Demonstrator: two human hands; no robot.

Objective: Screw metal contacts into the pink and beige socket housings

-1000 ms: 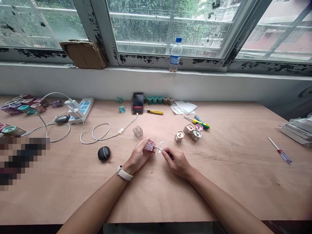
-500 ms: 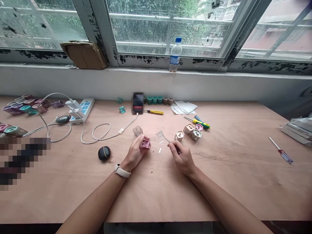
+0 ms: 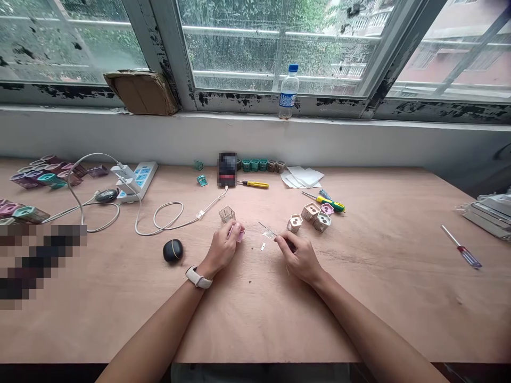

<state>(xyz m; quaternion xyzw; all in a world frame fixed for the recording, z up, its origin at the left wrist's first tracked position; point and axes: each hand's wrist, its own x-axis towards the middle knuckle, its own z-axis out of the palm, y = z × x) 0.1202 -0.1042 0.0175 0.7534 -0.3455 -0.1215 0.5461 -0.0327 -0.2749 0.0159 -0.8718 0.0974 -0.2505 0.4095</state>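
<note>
At the plywood workbench point(image 3: 371, 303) under a rain-spotted window point(image 3: 275, 48), work is concentrated at front centre, with both forearms resting low on the board, probably to steady the hands for small parts. Parts lie in groups, apparently sorted by colour and type: purple and teal housings point(image 3: 38, 178) far left, a row of green and tan cups point(image 3: 259, 165) at the back, and beige hexagonal housings point(image 3: 313, 217) right of the hands. This seems to keep like with like and within reach. A power strip point(image 3: 139, 181) sits back left, its white cable point(image 3: 167, 215) looping toward a blurred-out device point(image 3: 227, 169).

Hands apart, a short gap between them. Left hand point(image 3: 222, 247) closed around a small pink plastic housing point(image 3: 240, 236), mostly hidden by the fingers, apparently to hold it steady. Right hand point(image 3: 297, 252) pinches a slim steel-shafted tool point(image 3: 279, 237), its handle hidden in the grip; a clear plastic piece point(image 3: 269, 232) sits on the shaft, attachment unclear. Just before the tool tip, a clear cube-shaped housing point(image 3: 227, 215) stands beside the left hand. One tiny metal clip point(image 3: 263, 246) lies on the bare board below the tool.
</note>
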